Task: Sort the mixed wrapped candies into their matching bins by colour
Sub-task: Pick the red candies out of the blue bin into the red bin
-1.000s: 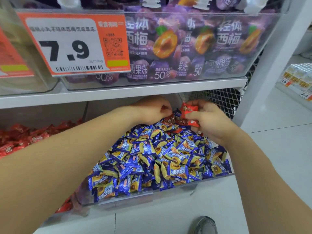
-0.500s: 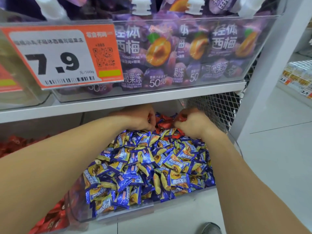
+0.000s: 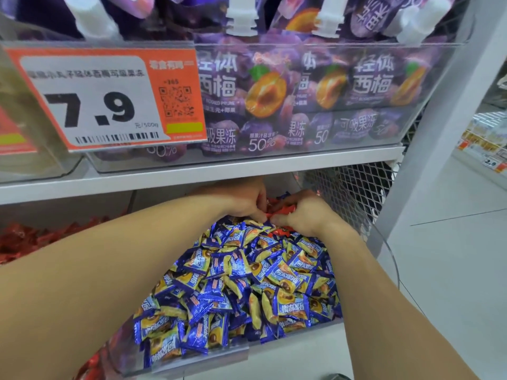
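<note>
A clear bin (image 3: 192, 360) on the lower shelf is heaped with blue-and-yellow wrapped candies (image 3: 247, 283). Red wrapped candies (image 3: 277, 212) lie mixed in at the back of the heap. Both my hands reach deep under the upper shelf to that spot. My left hand (image 3: 241, 200) curls its fingers into the red candies, and my right hand (image 3: 301, 212) grips red wrappers beside it. The fingertips of both hands are partly hidden among the wrappers.
To the left, a bin of red candies (image 3: 33, 239) sits on the same shelf. Above hangs a bin of purple jelly pouches (image 3: 301, 100) with an orange price tag (image 3: 109, 100). A wire mesh panel (image 3: 354, 187) and white post (image 3: 439, 133) close off the right.
My right hand held red candies up above the heap a second ago; both hands have since pushed further back and down into the red candies at the rear. The view has moved closer.
</note>
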The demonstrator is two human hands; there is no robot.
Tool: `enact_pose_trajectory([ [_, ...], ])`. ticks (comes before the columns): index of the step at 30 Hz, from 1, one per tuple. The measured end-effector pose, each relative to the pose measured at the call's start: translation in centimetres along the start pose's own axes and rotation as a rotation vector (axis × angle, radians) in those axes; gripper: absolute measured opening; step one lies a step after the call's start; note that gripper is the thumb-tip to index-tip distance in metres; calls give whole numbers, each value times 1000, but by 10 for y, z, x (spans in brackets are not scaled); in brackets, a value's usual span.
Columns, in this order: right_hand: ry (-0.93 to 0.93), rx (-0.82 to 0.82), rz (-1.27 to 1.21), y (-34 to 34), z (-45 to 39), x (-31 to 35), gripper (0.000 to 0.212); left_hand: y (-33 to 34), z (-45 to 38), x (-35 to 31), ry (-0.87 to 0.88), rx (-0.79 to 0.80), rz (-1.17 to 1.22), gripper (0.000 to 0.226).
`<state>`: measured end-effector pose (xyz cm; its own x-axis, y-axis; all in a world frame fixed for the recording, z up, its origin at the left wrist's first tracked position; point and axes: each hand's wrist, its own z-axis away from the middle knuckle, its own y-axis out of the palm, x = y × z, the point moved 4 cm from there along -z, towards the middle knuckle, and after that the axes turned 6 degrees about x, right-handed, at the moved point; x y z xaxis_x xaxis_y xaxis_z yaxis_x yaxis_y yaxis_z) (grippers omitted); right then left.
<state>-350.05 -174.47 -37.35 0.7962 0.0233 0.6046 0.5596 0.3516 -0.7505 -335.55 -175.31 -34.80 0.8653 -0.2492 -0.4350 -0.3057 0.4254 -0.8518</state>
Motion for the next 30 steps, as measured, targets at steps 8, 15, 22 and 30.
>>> enact_pose_trajectory([
  [8,-35,18,27,-4,-2,1,10,-14,19,24,-90,-218,255,24],
  [15,-52,-124,-119,-10,-10,5,41,-20,35,35,-143,-367,243,29],
  [22,-57,-23,98,3,-23,13,29,-22,31,37,-44,-286,90,25],
  [30,-5,-103,58,-7,-29,-1,34,-18,7,27,65,-145,-248,24],
])
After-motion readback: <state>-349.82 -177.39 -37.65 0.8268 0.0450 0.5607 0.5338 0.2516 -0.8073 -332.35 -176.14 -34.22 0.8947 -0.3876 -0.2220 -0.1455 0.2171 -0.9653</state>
